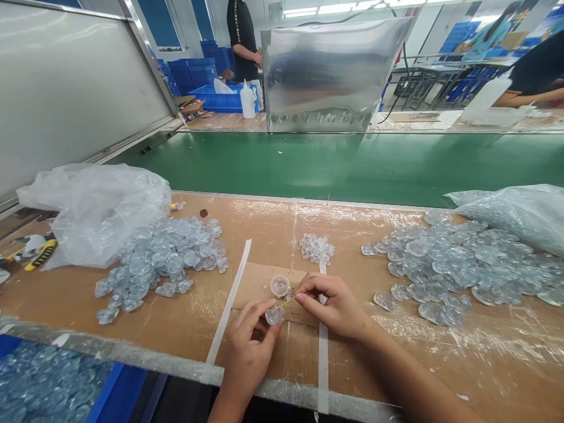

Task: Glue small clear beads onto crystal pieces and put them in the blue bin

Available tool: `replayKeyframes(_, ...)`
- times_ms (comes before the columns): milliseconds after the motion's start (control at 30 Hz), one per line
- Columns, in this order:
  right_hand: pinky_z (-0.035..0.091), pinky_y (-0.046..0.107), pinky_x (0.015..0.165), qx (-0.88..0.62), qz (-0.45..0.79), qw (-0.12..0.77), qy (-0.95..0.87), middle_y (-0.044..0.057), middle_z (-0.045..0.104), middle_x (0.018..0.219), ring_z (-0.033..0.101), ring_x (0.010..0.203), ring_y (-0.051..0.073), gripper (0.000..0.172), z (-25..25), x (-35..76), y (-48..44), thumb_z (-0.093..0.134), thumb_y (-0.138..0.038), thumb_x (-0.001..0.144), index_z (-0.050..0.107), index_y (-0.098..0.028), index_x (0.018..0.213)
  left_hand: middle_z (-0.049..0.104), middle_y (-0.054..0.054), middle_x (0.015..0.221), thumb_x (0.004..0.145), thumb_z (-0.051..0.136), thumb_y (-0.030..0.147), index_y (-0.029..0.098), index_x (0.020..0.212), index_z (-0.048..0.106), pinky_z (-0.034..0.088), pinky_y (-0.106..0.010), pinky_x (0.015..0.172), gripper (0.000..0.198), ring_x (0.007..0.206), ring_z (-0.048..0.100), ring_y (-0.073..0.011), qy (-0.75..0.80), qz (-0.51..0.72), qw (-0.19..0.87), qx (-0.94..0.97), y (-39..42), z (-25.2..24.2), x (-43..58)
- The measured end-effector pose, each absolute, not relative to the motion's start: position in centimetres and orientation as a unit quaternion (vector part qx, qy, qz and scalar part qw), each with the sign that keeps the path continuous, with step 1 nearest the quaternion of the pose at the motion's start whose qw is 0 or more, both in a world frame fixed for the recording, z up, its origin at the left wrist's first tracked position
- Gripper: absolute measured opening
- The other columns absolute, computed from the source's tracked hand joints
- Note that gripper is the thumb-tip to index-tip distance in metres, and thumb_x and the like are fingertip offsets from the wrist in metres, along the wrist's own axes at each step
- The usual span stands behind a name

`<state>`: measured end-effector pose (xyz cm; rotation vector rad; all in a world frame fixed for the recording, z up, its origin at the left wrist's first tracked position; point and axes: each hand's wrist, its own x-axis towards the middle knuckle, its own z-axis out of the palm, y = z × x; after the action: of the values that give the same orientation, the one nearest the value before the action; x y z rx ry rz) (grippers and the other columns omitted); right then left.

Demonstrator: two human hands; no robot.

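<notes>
While I watch through the head camera, my left hand (251,341) has a clear piece (274,316) pinched at its edges, the thumb and forefinger parted only by the piece's width. My right hand (328,302) has its thumb and fingertips closed together on a thin yellow stick (286,303), which slants down to the left, its far tip over the piece; whether it touches I cannot tell. The piece sits between my two hands, just in front of the right fingers and raised in the left ones.

Just beyond the fingers a small round cup (279,285) stands on a sheet of cardboard (251,282); I can't make out what is in it. Farther out, past the right fingers, is a small heap (316,248) of tiny clear bits on the worktop (361,358). One strip of white tape (229,302) runs left of the left fingers, and another passes under the right hand.

Well to the left of my fingers lies a left pile (163,252) of clear pieces, against a plastic bag (101,205). Well to the right spreads a wider right pile (453,264), with a second bag (520,211) behind it. Beyond everything my fingers are near, a green belt (308,164) crosses from side to side.
</notes>
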<state>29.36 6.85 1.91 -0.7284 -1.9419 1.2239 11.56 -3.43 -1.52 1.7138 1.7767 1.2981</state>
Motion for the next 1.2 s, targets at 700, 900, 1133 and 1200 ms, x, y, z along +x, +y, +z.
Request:
replayKeyframes(700,0.037,0.020,0.054,-0.285,0.467,0.370,-0.751,0.001,0.061,0.068,0.050,0.058,0.009,0.015,1.8,29.2,6.8,0.059,-0.022,0.088,0.066,-0.016,0.076,0.067,0.000,0.095,0.084,0.067,0.024,0.025,0.105,0.067,0.054,-0.017,0.053,0.021,0.053,0.060,-0.0057,0.637,0.463,0.175,0.590,-3.2,-1.2,11.9)
replayKeyframes(900,0.038,0.020,0.054,-0.290,0.464,0.369,-0.752,0.002,0.062,0.069,0.050,0.058,0.009,0.015,1.7,29.4,6.9,0.060,-0.023,0.087,0.066,-0.016,0.075,0.068,-0.001,0.095,0.084,0.067,0.024,0.025,0.104,0.068,0.055,-0.017,0.053,0.020,0.053,0.060,-0.0065,0.635,0.466,0.173,0.591,-3.4,-1.0,11.9)
replayKeyframes(1133,0.040,0.022,0.055,-0.304,0.411,0.402,-0.760,0.002,0.063,0.069,0.052,0.060,0.011,0.015,1.9,30.0,7.6,0.059,-0.023,0.089,0.066,-0.017,0.077,0.068,-0.003,0.095,0.086,0.065,0.028,0.023,0.105,0.068,0.055,-0.019,0.053,0.020,0.053,0.059,-0.0070,0.641,0.449,0.179,0.596,-3.5,-1.2,11.7)
replayKeyframes(1200,0.041,0.022,0.057,-0.324,0.372,0.412,-0.766,0.002,0.064,0.070,0.053,0.061,0.011,0.016,1.7,30.1,7.8,0.057,-0.023,0.090,0.066,-0.017,0.078,0.068,-0.003,0.096,0.086,0.065,0.028,0.023,0.105,0.068,0.056,-0.020,0.053,0.020,0.052,0.058,-0.0070,0.643,0.440,0.181,0.601,-3.4,-1.2,11.7)
